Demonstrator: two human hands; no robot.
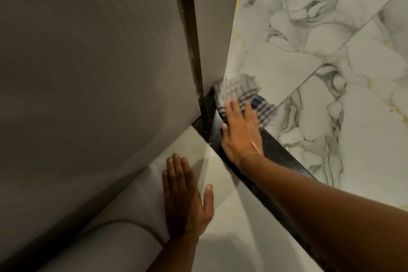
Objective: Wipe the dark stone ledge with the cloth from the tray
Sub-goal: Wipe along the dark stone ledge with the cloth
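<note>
right hand (240, 132) flat, pressing checked cloth (240, 95) under fingertips on dark ledge (278, 152), left hand (185, 196) open

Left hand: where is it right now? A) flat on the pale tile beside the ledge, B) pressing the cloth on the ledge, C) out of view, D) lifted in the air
A: the left hand lies flat, fingers spread, on the pale tile, while the right hand presses the checked cloth on the dark stone ledge.
</note>
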